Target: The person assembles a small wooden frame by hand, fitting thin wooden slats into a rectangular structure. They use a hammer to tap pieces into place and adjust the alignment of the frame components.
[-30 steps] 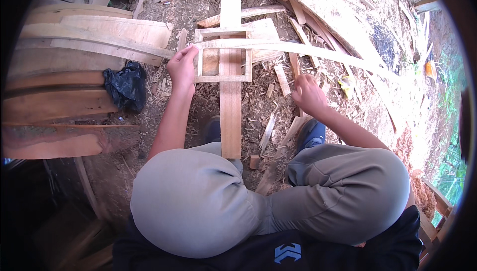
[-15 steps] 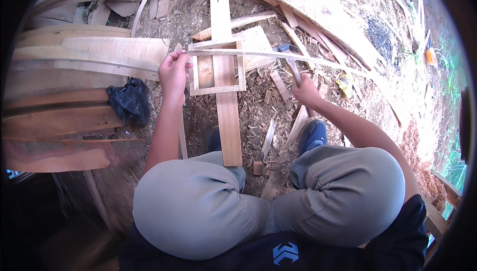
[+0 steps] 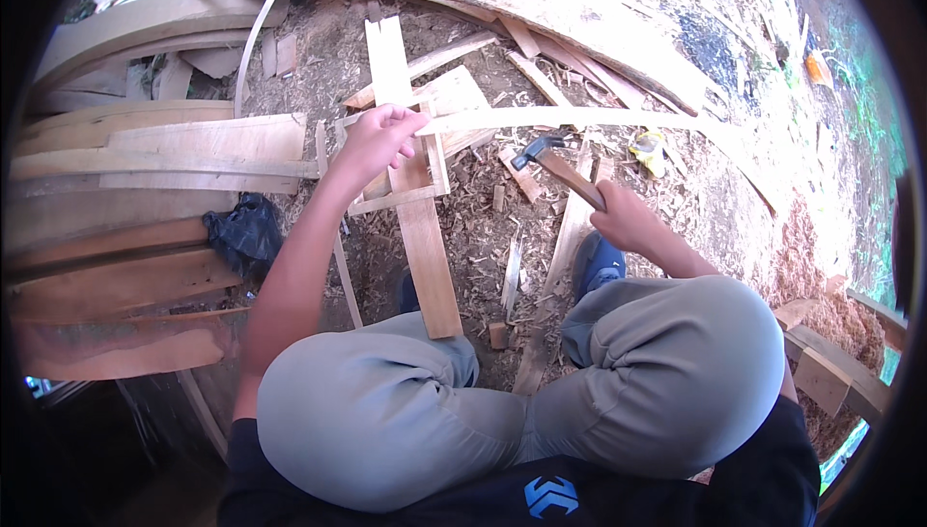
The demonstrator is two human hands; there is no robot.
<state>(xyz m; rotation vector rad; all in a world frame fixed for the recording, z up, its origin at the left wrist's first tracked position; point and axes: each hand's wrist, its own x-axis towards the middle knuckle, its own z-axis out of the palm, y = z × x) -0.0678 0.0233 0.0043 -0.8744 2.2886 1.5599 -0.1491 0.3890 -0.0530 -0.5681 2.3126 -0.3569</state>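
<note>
Pinching the end of a long pale strip (image 3: 579,116), your left hand (image 3: 381,141) has thumb and forefinger together over the far part of the small wooden frame (image 3: 386,202). The strip runs off to the right and bends away; glare makes its far end hard to follow. Your right hand (image 3: 626,218) is wrapped around the handle of a hammer (image 3: 572,179), whose head points up and left, apart from the frame and the strip. The frame lies across a plank (image 3: 427,271) in front of your knees, with wood shavings on the ground around it. As far as can be judged, the frame's sides are already joined into a rectangle, while the strip seems unfastened; your left hand hides part of the frame, so you cannot tell whether they touch there.
</note>
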